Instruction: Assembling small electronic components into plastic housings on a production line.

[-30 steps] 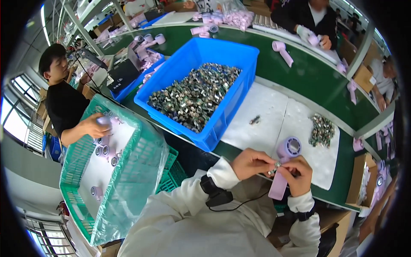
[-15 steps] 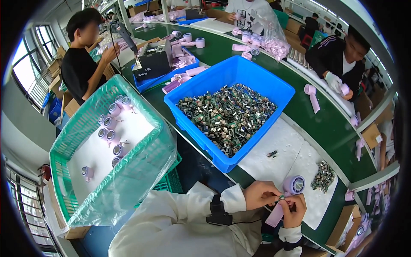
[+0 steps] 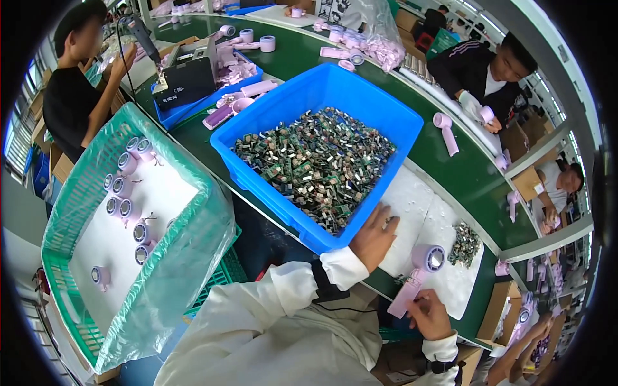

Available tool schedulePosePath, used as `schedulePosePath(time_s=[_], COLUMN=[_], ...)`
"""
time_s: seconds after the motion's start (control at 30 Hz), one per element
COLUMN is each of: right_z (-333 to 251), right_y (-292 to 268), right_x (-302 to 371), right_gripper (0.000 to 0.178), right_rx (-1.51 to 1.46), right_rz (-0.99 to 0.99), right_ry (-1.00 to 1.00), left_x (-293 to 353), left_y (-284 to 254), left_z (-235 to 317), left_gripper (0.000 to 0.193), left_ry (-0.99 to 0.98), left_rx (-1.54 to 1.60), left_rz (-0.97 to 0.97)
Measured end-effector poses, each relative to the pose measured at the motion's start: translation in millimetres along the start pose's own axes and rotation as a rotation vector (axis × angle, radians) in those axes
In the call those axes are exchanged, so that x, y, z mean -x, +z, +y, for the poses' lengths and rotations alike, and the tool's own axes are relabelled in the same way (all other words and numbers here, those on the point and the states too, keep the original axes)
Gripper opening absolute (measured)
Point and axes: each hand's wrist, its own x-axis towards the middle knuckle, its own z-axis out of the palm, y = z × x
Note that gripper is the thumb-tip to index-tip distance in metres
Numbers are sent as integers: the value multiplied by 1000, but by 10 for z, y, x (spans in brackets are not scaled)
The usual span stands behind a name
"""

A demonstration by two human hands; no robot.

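Right hand (image 3: 430, 315): thumb and forefinger closed on the lower end of the lilac handle (image 3: 404, 300). The attached round head (image 3: 428, 258) lies beyond those fingertips, over the white sheet (image 3: 412, 194). Left hand (image 3: 374, 241): fingers slightly parted, just beside the blue bin (image 3: 360, 90); from here, I cannot tell whether they grip anything. The bin, left of these fingers, contains many small circuit boards (image 3: 315, 167). A board pile (image 3: 465, 246) sits beyond the right fingers.
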Motion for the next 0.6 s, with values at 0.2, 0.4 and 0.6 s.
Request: schedulePosePath(time_s=[0.2, 0.4, 0.6], right_z=[-73, -314, -474], right_y=[81, 192, 95], right_x=[-45, -322, -581], right_gripper=[24, 24, 20], right_rx=[-358, -341, -529], right_rz=[-363, -215, -104], right_ry=[352, 398, 520], left_x=[208, 145, 43], left_y=[-52, -49, -188], left_z=[10, 61, 1], left_gripper=[34, 38, 34], left_ry=[20, -22, -81], left_rx=[10, 58, 221], left_rz=[-67, -15, -82])
